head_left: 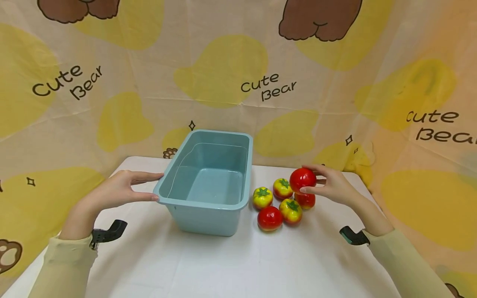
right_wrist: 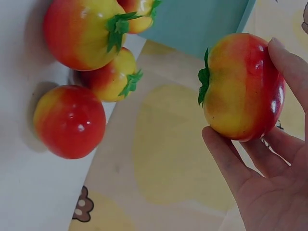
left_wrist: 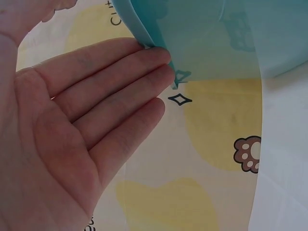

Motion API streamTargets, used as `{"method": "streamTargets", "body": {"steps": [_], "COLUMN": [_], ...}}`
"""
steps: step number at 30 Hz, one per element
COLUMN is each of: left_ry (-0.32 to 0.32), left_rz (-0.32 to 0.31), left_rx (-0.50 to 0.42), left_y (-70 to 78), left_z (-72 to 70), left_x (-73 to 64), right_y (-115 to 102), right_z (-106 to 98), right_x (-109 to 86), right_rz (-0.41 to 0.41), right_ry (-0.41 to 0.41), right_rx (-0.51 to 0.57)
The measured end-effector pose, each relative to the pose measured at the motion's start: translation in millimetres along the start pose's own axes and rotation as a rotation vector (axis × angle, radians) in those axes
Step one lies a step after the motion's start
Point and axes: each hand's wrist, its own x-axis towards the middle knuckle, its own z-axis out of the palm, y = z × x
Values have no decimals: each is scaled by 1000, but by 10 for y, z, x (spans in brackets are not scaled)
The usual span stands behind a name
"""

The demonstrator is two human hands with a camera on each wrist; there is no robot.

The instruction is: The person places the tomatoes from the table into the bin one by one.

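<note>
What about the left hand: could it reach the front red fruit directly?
Probably not: the bin stands between the left hand and that fruit, though going round its front looks possible.

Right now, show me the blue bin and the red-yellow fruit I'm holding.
Blue bin [head_left: 208, 220], head view, outer front wall.
Held red-yellow fruit [right_wrist: 243, 87], right wrist view, middle of its side.

Two hands [head_left: 115, 192], one tub [head_left: 208, 219], one table [head_left: 223, 265], two wristbands [head_left: 106, 234], and probably six fruits [head_left: 262, 198] despite some overlap.
</note>
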Motion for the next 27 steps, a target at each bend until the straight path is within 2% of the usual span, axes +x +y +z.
{"method": "streamTargets", "body": {"steps": [9, 17, 27], "left_ry": [-1, 2, 8], "left_rz": [-5, -1, 4], "left_rx": [1, 6, 12], "left_y": [9, 20, 11], "left_z": [-7, -8, -7], "left_x": [-7, -7, -8], "right_y": [-105, -172, -289], "right_z": [-75, -136, -177], "right_x": [126, 225, 356], "right_rz": [-30, -74, -93], "right_ry": [-25, -10, -19], "right_rx": [-15, -64, -52]}}
